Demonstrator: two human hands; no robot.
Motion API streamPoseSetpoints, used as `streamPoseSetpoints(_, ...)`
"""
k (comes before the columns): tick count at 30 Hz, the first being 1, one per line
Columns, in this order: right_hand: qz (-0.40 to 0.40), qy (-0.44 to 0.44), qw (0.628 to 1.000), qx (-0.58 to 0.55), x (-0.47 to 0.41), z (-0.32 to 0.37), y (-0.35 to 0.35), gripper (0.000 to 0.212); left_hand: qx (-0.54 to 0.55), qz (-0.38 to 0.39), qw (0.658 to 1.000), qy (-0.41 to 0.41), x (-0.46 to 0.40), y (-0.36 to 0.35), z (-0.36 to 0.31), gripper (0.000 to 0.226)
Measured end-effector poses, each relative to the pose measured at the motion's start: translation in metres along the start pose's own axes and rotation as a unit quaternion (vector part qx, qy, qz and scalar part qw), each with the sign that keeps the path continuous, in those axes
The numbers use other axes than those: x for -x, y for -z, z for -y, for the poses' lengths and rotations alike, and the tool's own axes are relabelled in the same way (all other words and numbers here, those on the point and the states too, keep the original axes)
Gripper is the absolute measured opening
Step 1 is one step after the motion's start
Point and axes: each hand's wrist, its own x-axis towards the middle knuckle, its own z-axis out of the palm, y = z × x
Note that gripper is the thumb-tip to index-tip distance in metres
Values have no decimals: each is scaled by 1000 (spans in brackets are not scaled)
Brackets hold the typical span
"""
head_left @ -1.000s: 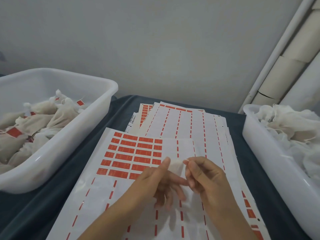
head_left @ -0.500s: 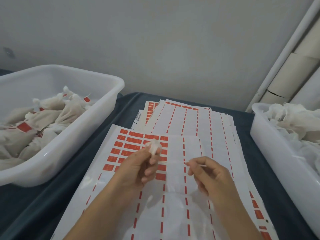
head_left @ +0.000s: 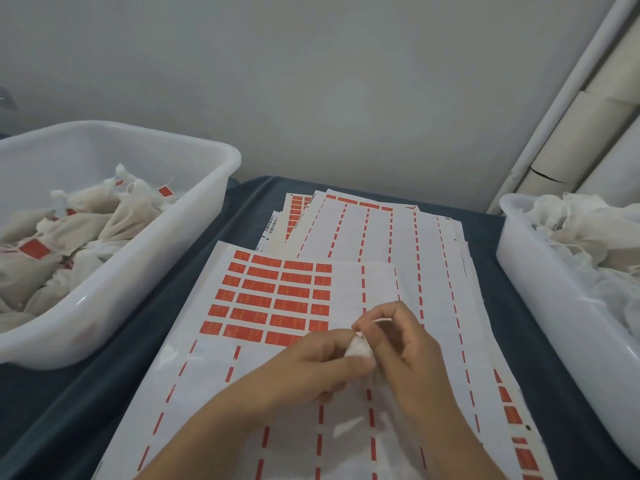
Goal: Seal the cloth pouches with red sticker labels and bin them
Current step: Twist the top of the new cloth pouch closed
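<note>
Both hands, apart before, now meet on the pouch [head_left: 358, 348].

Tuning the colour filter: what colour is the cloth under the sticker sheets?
Dark blue-grey table cloth, clearest in the head view beside the sticker sheets.

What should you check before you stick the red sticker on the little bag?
1. Pouch held by left hand: ok.
2. Right hand pinching the pouch string: ok.
3. Red sticker already in the hands: cannot tell.
4. Stickers left on the top sheet: ok.
5. Room in the left bin for sealed pouches: ok.
6. More unsealed pouches in the right bin: ok.
</note>
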Motion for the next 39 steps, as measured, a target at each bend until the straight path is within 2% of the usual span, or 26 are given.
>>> streamPoseSetpoints(2, 9, -10, 1000, -16, -2, 1, 3, 9, -14, 7, 999, -35, 2, 1, 1, 11)
streamPoseSetpoints(4, 22, -27, 998, -48, -4, 1, 5, 25, -12, 8, 999, -47, 2, 1, 3, 11)
streamPoseSetpoints(6, 21, -51, 996, -64, -7, 2, 7, 32, -11, 7, 998, -55, 2, 2, 4, 13)
streamPoseSetpoints(10, 41, -63, 997, -30, -5, 1, 8, 7, -5, -4, 998, -58, 1, 2, 7, 14)
streamPoseSetpoints(12, 39, -65, 996, -36, -4, 2, 8, 5, 3, -11, 998, -59, 0, 2, 7, 17)
streamPoseSetpoints(15, 66, -64, 994, -55, -3, 6, 10, 22, 11, -36, 997, -67, 0, 4, 7, 20)
streamPoseSetpoints(19, 141, -65, 986, -55, -5, 6, 16, 36, 11, -87, 994, -65, -1, 7, 7, 9)
streamPoseSetpoints(22, 116, -76, 989, -56, -6, 5, 19, 35, 4, -119, 990, -70, -2, 5, 6, 5)
streamPoseSetpoints(26, 79, -83, 992, -59, -5, 6, 18, 30, -30, -151, 982, -110, -2, -1, 1, 28)
streamPoseSetpoints(30, 72, -116, 988, -79, -4, 5, 16, 30, -77, -236, 958, -144, -1, -1, 2, 24)
streamPoseSetpoints(33, 130, -175, 968, -128, -4, 4, 14, 33, -132, -256, 938, -191, -1, 0, 4, 15)
streamPoseSetpoints(36, 202, -230, 928, -214, -3, 7, 15, 33, -178, -262, 922, -222, 0, 0, 5, 11)
streamPoseSetpoints(39, 230, -241, 921, -203, -1, 8, 17, 36, -213, -260, 908, -251, 1, 0, 7, 11)
